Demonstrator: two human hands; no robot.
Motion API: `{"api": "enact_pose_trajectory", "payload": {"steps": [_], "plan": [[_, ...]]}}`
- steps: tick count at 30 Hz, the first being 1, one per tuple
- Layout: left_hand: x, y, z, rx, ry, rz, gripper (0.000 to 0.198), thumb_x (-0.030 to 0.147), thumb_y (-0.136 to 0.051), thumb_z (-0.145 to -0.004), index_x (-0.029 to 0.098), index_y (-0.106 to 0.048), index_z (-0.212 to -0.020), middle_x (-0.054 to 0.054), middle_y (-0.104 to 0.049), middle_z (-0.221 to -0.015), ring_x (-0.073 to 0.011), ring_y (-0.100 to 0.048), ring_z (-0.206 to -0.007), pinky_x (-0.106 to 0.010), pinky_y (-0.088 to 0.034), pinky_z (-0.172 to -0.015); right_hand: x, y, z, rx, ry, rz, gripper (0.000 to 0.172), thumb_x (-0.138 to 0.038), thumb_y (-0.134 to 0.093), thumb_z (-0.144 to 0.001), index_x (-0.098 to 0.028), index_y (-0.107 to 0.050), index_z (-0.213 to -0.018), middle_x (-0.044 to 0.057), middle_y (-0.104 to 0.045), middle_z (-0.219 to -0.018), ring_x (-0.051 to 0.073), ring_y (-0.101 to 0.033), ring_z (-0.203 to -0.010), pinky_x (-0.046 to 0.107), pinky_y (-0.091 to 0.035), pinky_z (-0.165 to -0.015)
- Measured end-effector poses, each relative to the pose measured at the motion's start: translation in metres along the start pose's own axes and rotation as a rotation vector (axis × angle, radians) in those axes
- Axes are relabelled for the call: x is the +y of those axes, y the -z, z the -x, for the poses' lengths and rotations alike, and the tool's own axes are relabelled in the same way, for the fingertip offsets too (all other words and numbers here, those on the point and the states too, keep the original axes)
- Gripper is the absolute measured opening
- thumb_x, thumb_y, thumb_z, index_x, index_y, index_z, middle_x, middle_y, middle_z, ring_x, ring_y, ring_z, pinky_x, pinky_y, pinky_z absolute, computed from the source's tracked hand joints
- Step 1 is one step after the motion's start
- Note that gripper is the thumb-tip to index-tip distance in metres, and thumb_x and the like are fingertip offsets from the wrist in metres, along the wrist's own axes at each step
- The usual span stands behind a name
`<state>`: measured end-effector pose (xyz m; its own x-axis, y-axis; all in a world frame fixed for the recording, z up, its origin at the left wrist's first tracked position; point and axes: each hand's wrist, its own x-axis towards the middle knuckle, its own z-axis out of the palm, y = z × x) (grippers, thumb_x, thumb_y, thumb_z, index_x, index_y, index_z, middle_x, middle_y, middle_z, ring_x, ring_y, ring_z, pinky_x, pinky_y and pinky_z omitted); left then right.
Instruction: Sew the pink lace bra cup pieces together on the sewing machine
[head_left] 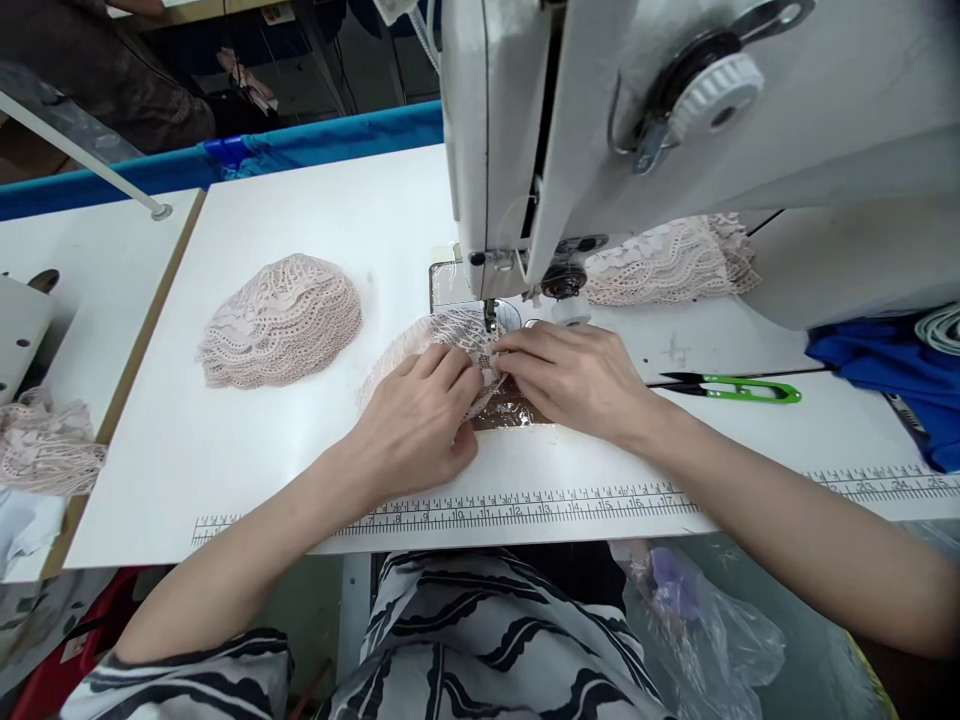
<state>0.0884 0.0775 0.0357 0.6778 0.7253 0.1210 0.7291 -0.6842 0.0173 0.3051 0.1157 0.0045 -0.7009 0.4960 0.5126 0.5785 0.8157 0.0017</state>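
Observation:
A piece of pale pink lace [401, 352] lies under the presser foot [490, 315] of a white sewing machine [517, 130]. My left hand [420, 420] rests on the lace with its fingers bent down, pressing it against the bed to the left of the foot. Close to the foot's right side, my right hand [574, 380] pinches the lace edge between thumb and fingers. My fingers cover part of the lace. On the tabletop to the left sits a stack of matching lace pieces [285, 320].
More lace [667, 262] lies behind the needle area. Green thread snips [742, 388] and blue cloth [885, 370] are to the right. A printed ruler [540, 510] runs along the front edge. Another lace bundle [49, 445] is at far left; a person [142, 80] is beyond the table.

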Motion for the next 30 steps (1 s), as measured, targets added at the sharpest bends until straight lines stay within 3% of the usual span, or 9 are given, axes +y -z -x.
{"api": "enact_pose_trajectory", "payload": {"steps": [2,6,9,12,15,18,24,30], "plan": [[-0.001,-0.004,-0.003,0.015,0.019,-0.02,0.015,0.005,-0.052,-0.078,0.014,-0.06,-0.087,-0.009,-0.063,-0.089,-0.0253,-0.058,-0.084,-0.035,-0.047,-0.067,0.001,-0.001,0.001,-0.003,-0.027,-0.037,0.024,-0.004,-0.052,-0.091,-0.017,-0.072,-0.095,0.002,-0.076,-0.103,0.016,-0.068,-0.085,0.029,-0.044,-0.065],[-0.012,-0.014,-0.015,0.097,0.182,0.156,0.033,-0.002,-0.035,-0.081,0.016,-0.062,-0.087,-0.005,-0.065,-0.077,-0.0198,-0.057,-0.069,-0.03,-0.043,-0.06,0.003,-0.006,0.003,0.107,-0.145,-0.135,0.021,-0.012,-0.053,-0.096,-0.018,-0.073,-0.094,-0.001,-0.077,-0.089,0.013,-0.068,-0.072,0.026,-0.044,-0.061],[-0.023,-0.013,-0.024,0.166,0.315,0.463,0.038,0.003,-0.034,-0.085,0.017,-0.066,-0.1,-0.003,-0.071,-0.089,-0.0171,-0.061,-0.075,-0.027,-0.046,-0.064,0.005,-0.01,0.001,0.155,-0.297,-0.175,0.018,-0.019,-0.056,-0.097,-0.02,-0.075,-0.095,-0.002,-0.076,-0.085,0.013,-0.065,-0.064,0.026,-0.041,-0.056],[-0.03,-0.008,-0.028,0.091,0.309,0.632,0.034,0.023,-0.046,-0.093,0.017,-0.068,-0.118,-0.005,-0.075,-0.102,-0.0182,-0.065,-0.083,-0.027,-0.05,-0.07,0.006,-0.011,-0.002,0.131,-0.412,-0.222,0.019,-0.023,-0.057,-0.097,-0.02,-0.075,-0.096,-0.001,-0.076,-0.088,0.014,-0.064,-0.065,0.026,-0.04,-0.057],[-0.032,-0.006,-0.03,-0.015,0.276,0.566,0.036,0.035,-0.057,-0.089,0.017,-0.073,-0.117,-0.005,-0.077,-0.098,-0.0192,-0.065,-0.076,-0.029,-0.049,-0.07,0.006,-0.01,-0.005,0.106,-0.449,-0.234,0.02,-0.025,-0.056,-0.098,-0.02,-0.075,-0.098,-0.001,-0.075,-0.082,0.014,-0.063,-0.065,0.026,-0.041,-0.059],[-0.034,-0.008,-0.031,-0.011,0.282,0.515,0.033,0.025,-0.05,-0.09,0.018,-0.078,-0.106,-0.003,-0.077,-0.091,-0.0169,-0.064,-0.07,-0.029,-0.048,-0.069,0.005,-0.01,-0.006,0.082,-0.46,-0.187,0.019,-0.027,-0.058,-0.097,-0.02,-0.076,-0.095,-0.001,-0.072,-0.075,0.015,-0.061,-0.064,0.026,-0.037,-0.057],[-0.04,-0.006,-0.031,-0.009,0.256,0.612,0.036,0.019,-0.048,-0.087,0.021,-0.079,-0.106,0.001,-0.076,-0.081,-0.0139,-0.062,-0.066,-0.025,-0.047,-0.065,0.003,-0.01,-0.007,0.052,-0.448,-0.185,0.017,-0.026,-0.058,-0.097,-0.023,-0.075,-0.097,-0.002,-0.068,-0.07,0.015,-0.06,-0.063,0.026,-0.036,-0.056],[-0.044,-0.009,-0.029,-0.042,0.17,0.474,0.043,0.015,-0.046,-0.082,0.025,-0.078,-0.109,-0.002,-0.078,-0.091,-0.0167,-0.068,-0.074,-0.027,-0.048,-0.064,0.002,-0.007,-0.003,0.013,-0.4,-0.258,0.017,-0.022,-0.057,-0.097,-0.022,-0.074,-0.097,-0.002,-0.073,-0.08,0.014,-0.062,-0.064,0.026,-0.039,-0.057]]}}
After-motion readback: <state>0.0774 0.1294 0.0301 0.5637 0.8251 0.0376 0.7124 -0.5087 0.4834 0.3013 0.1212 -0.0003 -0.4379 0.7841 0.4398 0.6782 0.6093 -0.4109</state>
